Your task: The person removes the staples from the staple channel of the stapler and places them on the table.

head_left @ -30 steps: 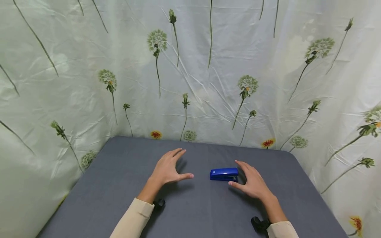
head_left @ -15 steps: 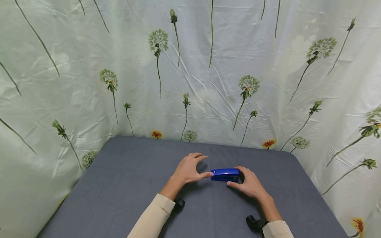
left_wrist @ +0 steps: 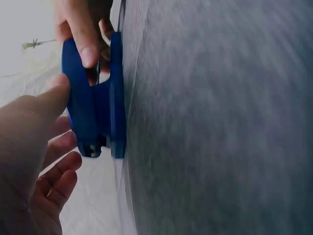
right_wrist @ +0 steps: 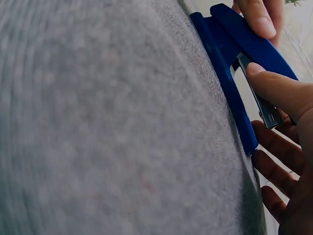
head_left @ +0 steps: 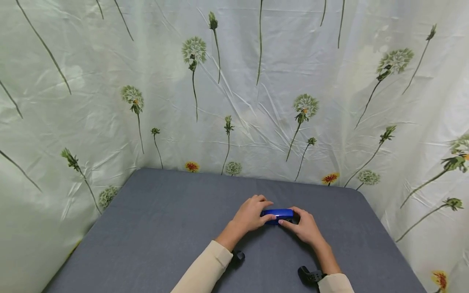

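Head view: I have the stapler (head_left: 281, 213) on the right-hand part of the grey tabletop (head_left: 165, 228), with a flowered curtain (head_left: 271, 110) behind. The left hand (head_left: 249, 214) has come in from the left over the last second and now sits on the stapler's left end, thumb on the near side, other fingers reaching round the far side. The right hand (head_left: 307, 228) had its fingers spread wide a second ago; they are now narrowed round the right end. The stapler itself has hardly shifted.

Left wrist view: I see the left thumb against the upper arm of the stapler, with the remaining fingers bent behind it — how firmly they touch is hidden. The right hand comes in at the other end, thumb along the upper arm.

Right wrist view: the stapler's mouth gapes toward the right hand, a metal strip showing inside. The right thumb bears on the upper arm beside that strip, fingers bent behind the mouth end. The base lies along the tabletop; I can't tell whether any of it is lifted.

My reading: reaching has given way to holding — the stapler looks steadied from both ends.
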A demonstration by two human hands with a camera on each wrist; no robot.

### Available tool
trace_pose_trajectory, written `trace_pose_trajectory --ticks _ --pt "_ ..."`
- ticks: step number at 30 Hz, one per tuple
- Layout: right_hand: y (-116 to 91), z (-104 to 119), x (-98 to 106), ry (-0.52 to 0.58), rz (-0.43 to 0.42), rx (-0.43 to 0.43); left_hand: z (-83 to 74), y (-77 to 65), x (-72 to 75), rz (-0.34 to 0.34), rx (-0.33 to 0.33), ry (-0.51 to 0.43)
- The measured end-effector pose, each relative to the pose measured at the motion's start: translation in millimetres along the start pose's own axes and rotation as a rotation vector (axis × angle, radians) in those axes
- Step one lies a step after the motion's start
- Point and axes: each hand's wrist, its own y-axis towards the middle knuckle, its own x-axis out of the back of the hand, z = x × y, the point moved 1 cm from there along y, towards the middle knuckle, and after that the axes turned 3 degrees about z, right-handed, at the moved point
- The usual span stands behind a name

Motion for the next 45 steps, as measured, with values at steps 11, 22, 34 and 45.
trace_pose_trajectory --ticks 11,22,34,45 --pt "2.2 -7.1 -7.7 0.098 -0.048 0.005 -16.2 11.7 -11.9 -0.011 -0.041 -0.015" --pt "-0.3 -9.3 -6.4 0.176 -0.078 0.022 -18.7 12.8 -12.3 -0.041 -0.041 -0.053" --pt "-3.5 -13.3 -10.5 0.250 -0.068 0.093 -11.7 6.6 -9.8 -0.066 -0.012 -0.152" --pt "-5.3 -15.4 -8.1 0.252 -0.070 0.094 -0.4 -2.6 5.4 -0.094 0.009 -0.273"
